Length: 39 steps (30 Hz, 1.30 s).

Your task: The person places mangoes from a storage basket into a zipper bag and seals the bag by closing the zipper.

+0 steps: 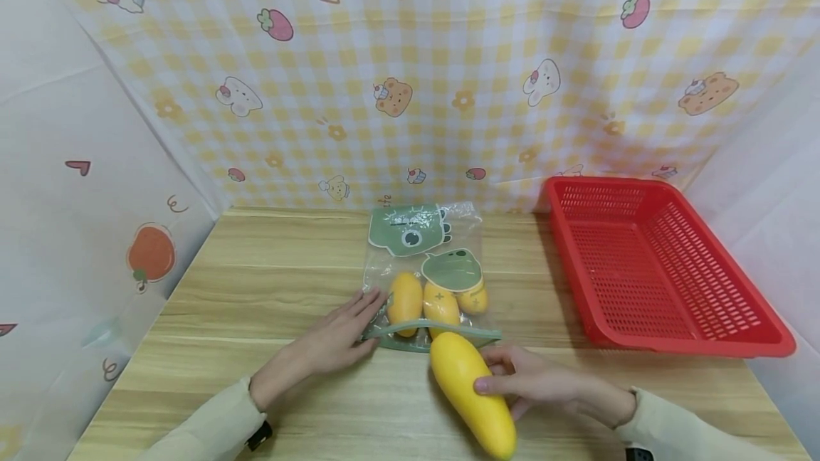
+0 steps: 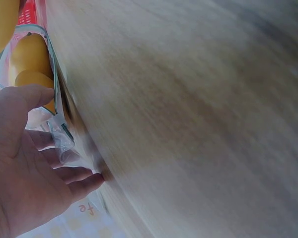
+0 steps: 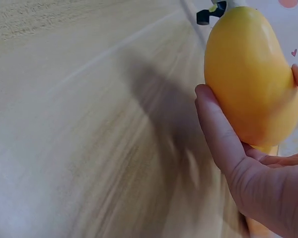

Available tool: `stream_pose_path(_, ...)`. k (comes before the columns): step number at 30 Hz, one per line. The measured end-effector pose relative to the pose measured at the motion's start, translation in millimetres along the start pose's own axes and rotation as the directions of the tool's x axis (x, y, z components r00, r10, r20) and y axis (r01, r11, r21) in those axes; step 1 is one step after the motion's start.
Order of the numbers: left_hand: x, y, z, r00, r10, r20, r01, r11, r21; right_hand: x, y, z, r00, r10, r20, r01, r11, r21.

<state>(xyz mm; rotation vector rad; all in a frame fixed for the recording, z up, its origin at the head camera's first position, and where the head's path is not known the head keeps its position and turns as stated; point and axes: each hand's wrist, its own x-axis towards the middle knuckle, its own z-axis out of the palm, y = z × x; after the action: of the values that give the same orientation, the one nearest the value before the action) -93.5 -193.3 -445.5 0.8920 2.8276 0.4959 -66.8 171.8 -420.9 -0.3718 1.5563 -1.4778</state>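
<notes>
My right hand (image 1: pixel 534 379) grips a long yellow mango (image 1: pixel 470 390), thumb on top and fingers round its far side. In the right wrist view the mango (image 3: pixel 251 74) is seen end-on, held above the table with its shadow below. The mango's upper end overlaps the mouth of a clear zip bag (image 1: pixel 378 262) with green cartoon print. Several yellow-orange mangoes (image 1: pixel 405 301) lie inside the bag. My left hand (image 1: pixel 342 333) rests along the bag's left edge, fingers extended. In the left wrist view its thumb touches the green-rimmed mouth, which gapes open.
A red plastic basket (image 1: pixel 688 269) with perforated walls stands at the right of the wooden table (image 1: pixel 275 262). Behind the table hangs a yellow checked cloth (image 1: pixel 448 141); white printed cloth (image 1: pixel 83 162) closes off the left side.
</notes>
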Motion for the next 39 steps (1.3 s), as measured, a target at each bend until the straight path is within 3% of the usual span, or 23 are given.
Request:
stream_pose_path(6, 0.2, -0.6, 0.7, 1.0, -0.001, -0.002, 0.001, 1.0, 0.001, 2.4, 7.1, 3.4, 0.999, -0.006, 0.042, 0.006, 1.0, 0.002)
stream_pose_path(14, -0.3, -1.1, 1.1, 1.0, 0.0, -0.001, 0.0, 1.0, 0.006, 6.1, 10.2, 7.8, 0.988, 0.077, 0.132, -0.081, 0.996, 0.021)
stream_pose_path(19, -0.2, -0.8, 0.9, 1.0, 0.008, -0.006, -0.008, 1.0, 0.003, 10.3, 13.1, 10.3, 0.983, 0.084, 0.165, -0.096, 0.993, 0.069)
stream_pose_path(39, 0.1, 0.0, 0.5, 1.0, -0.006, -0.005, 0.006, 1.0, -0.011, 44.1, 3.9, 37.2, 0.976, 0.099, 0.194, -0.134, 0.975, 0.176)
